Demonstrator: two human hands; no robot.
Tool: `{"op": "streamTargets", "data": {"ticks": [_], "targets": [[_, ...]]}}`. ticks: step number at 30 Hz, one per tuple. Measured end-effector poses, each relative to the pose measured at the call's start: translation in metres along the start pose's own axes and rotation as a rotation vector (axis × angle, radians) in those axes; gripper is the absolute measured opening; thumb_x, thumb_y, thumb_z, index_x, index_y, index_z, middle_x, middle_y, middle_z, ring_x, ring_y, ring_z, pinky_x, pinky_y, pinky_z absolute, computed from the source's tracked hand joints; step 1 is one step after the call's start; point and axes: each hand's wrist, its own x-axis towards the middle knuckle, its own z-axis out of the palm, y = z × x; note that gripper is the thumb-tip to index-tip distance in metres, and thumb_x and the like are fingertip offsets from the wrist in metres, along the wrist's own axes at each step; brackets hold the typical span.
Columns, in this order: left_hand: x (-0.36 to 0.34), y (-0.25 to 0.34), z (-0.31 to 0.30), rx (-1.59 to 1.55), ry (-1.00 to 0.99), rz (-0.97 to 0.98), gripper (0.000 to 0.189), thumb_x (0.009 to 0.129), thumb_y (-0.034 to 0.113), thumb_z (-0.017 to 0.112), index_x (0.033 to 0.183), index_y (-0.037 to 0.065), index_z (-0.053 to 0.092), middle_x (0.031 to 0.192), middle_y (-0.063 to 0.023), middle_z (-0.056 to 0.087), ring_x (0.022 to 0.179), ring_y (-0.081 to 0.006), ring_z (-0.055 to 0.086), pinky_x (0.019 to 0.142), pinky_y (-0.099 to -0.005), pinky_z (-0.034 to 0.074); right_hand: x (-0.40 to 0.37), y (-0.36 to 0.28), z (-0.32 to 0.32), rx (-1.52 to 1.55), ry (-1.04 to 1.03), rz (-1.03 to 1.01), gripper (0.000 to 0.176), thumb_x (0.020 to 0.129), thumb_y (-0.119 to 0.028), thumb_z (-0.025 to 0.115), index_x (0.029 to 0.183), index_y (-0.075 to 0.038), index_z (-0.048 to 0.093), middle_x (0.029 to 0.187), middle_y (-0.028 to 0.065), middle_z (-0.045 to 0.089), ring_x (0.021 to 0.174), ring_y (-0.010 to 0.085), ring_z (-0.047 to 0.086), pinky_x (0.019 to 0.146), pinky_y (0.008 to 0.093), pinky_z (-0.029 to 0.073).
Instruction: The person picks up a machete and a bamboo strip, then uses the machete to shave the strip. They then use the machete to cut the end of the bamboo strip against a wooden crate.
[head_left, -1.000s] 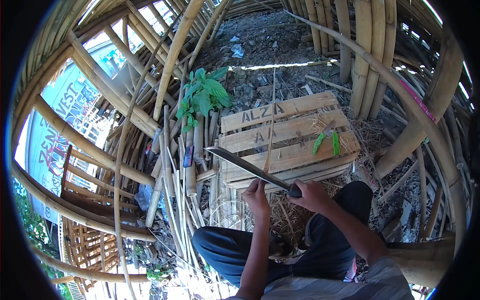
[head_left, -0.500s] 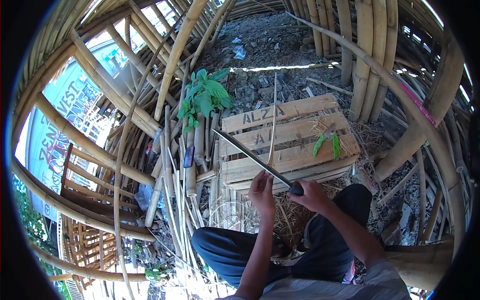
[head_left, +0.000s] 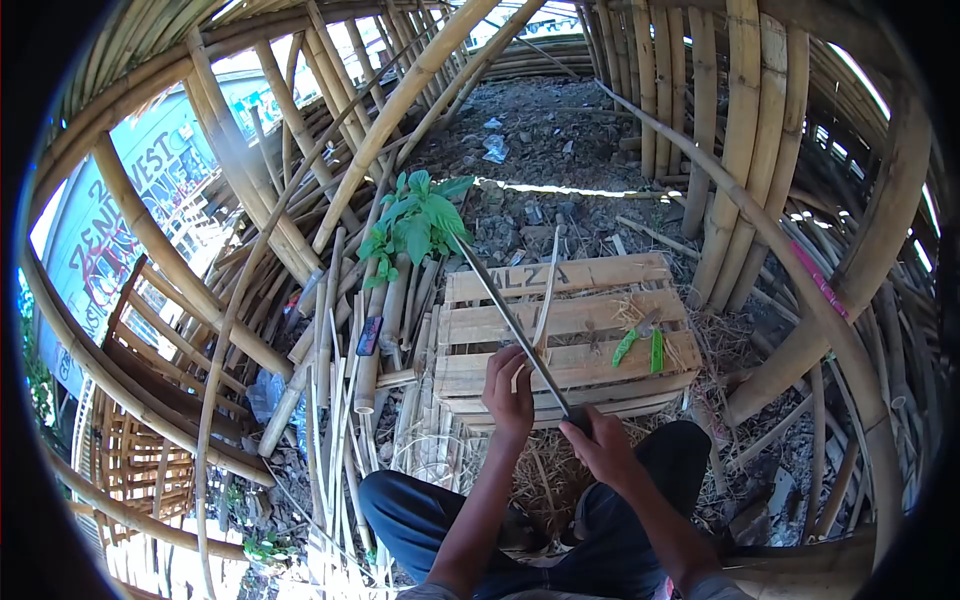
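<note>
My right hand (head_left: pixel 602 448) grips the black handle of a long machete (head_left: pixel 512 322), whose blade points up and left, away from me. Closed around the near end of a thin, pale bamboo strip (head_left: pixel 549 291) is my left hand (head_left: pixel 510 392), with a bit of the strip showing at the fingers. The strip runs forward over the wooden crate (head_left: pixel 560 358) and curves slightly. In this view the blade crosses the strip just ahead of my left hand.
On the crate lie a folding knife with green handles (head_left: pixel 640 345) and some shavings. A phone (head_left: pixel 370 336) rests on bamboo poles at left, near a leafy green plant (head_left: pixel 415 225). Bamboo poles (head_left: pixel 745 150) stand at right, with straw and rubble on the ground.
The view has tilted up, so the scene sits lower. The machete now points more steeply forward, and my left fingers have curled further around the strip.
</note>
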Motion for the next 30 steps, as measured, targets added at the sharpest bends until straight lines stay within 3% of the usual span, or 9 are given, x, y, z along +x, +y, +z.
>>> {"op": "streamTargets", "data": {"ticks": [5,8,11,15,19,20,23,27,30], "targets": [[0.009,0.021,-0.024,-0.122,0.092,-0.017,0.025,0.076,-0.018,0.05,0.097,-0.006,0.055,0.098,-0.0188,0.06,0.089,-0.027,0.061,0.08,-0.0322,0.049,-0.014,-0.028,0.001,-0.198,0.03,-0.202,0.036,0.09,-0.035,0.062,0.086,0.0,0.052,0.057,0.0142,0.056,0.054,0.0351,0.059,0.052,0.0418,0.043],[0.011,0.022,-0.03,-0.134,0.115,-0.084,0.024,0.08,-0.016,0.046,0.101,-0.008,0.055,0.101,-0.016,0.056,0.088,-0.0209,0.059,0.079,-0.0275,0.048,-0.019,-0.035,0.017,-0.039,0.006,-0.138,0.039,0.09,-0.037,0.061,0.084,-0.001,0.051,0.056,0.0149,0.055,0.054,0.0367,0.058,0.052,0.0434,0.043],[0.007,0.017,-0.04,-0.156,0.114,-0.134,0.025,0.079,-0.017,0.045,0.101,-0.008,0.055,0.1,-0.0159,0.056,0.086,-0.0196,0.057,0.076,-0.0254,0.047,-0.022,-0.047,0.018,-0.164,0.007,-0.232,0.041,0.091,-0.04,0.059,0.085,-0.001,0.049,0.055,0.0155,0.054,0.054,0.0372,0.058,0.051,0.0443,0.044],[0.016,0.027,-0.045,-0.101,0.08,-0.048,0.019,0.084,-0.013,0.046,0.099,-0.007,0.055,0.098,-0.0144,0.056,0.083,-0.0174,0.056,0.073,-0.0242,0.046,-0.021,-0.045,0.019,-0.109,0.001,-0.216,0.043,0.091,-0.041,0.058,0.086,0.0,0.049,0.055,0.0157,0.054,0.054,0.0374,0.058,0.051,0.0449,0.044],[0.01,0.02,-0.045,-0.153,0.087,-0.08,0.02,0.082,-0.015,0.046,0.099,-0.007,0.055,0.097,-0.0147,0.057,0.086,-0.0189,0.057,0.074,-0.0258,0.047,-0.024,-0.047,0.021,-0.226,0.061,-0.279,0.044,0.091,-0.042,0.058,0.085,0.0,0.049,0.055,0.0151,0.054,0.053,0.0363,0.059,0.051,0.0446,0.045],[0.009,0.019,-0.042,-0.133,0.174,-0.041,0.024,0.076,-0.014,0.052,0.096,-0.003,0.058,0.089,-0.0176,0.06,0.078,-0.0266,0.06,0.069,-0.033,0.048,-0.026,-0.047,0.022,-0.261,0.065,-0.335,0.044,0.091,-0.042,0.058,0.085,0.0,0.049,0.055,0.0146,0.055,0.052,0.0356,0.059,0.05,0.044,0.046],[0.008,0.027,-0.042,-0.136,0.176,-0.097,0.025,0.076,-0.014,0.052,0.097,-0.003,0.058,0.09,-0.0176,0.06,0.076,-0.0258,0.059,0.068,-0.0329,0.047,-0.021,-0.049,0.02,-0.272,0.105,-0.313,0.044,0.09,-0.043,0.059,0.085,0.0,0.05,0.054,0.0129,0.055,0.049,0.0338,0.059,0.047,0.042,0.046],[0.005,0.026,-0.038,-0.14,0.229,-0.128,0.023,0.081,-0.011,0.052,0.104,-0.007,0.058,0.097,-0.019,0.062,0.1,-0.0345,0.064,0.081,-0.0366,0.051,-0.026,-0.057,0.022,-0.31,0.076,-0.388,0.045,0.09,-0.044,0.059,0.086,0.0,0.051,0.052,0.0111,0.054,0.047,0.0324,0.059,0.045,0.0409,0.046],[0.005,0.029,-0.04,-0.162,0.237,-0.134,0.02,0.085,-0.007,0.054,0.104,-0.01,0.057,0.097,-0.0198,0.063,0.104,-0.0353,0.062,0.085,-0.0374,0.051,-0.031,-0.063,0.023,-0.309,0.025,-0.335,0.035,0.088,-0.034,0.064,0.09,-0.001,0.052,0.06,0.0137,0.057,0.055,0.0327,0.061,0.051,0.0401,0.046]]}}
